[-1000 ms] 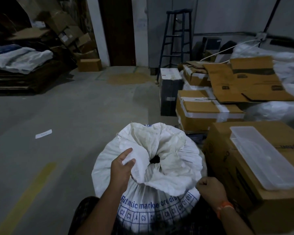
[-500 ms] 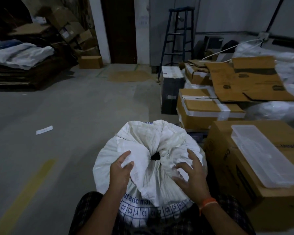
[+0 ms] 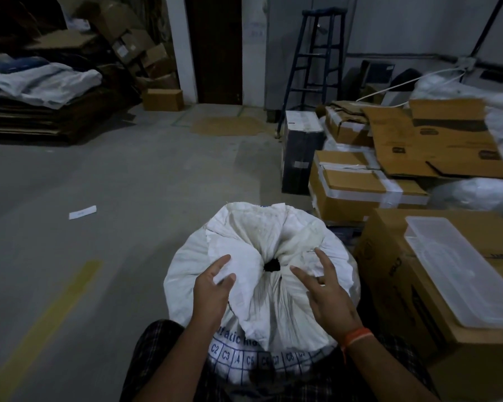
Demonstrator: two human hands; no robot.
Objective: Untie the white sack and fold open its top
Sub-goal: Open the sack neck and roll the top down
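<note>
The white woven sack (image 3: 262, 236) stands upright between my knees, with blue print and a lettered grid on its near side. Its top is gathered into folds around a small dark opening (image 3: 271, 266); I see no tie. My left hand (image 3: 212, 288) rests on the left fold with fingers spread and thumb against the cloth, holding nothing. My right hand (image 3: 323, 288), with an orange wristband, lies on the right fold, fingers apart.
A large cardboard box (image 3: 389, 274) carrying a clear plastic lid (image 3: 459, 271) stands right beside the sack. More taped boxes (image 3: 357, 184) and flattened cardboard pile up behind it. A blue stepladder (image 3: 317, 59) stands at the back. Bare concrete floor (image 3: 114, 198) with a yellow line lies left.
My right hand rose from a fist beside the sack's lower right onto the right fold and spread. My left hand let go of the left fold and opened. The sack's mouth drew tighter.
</note>
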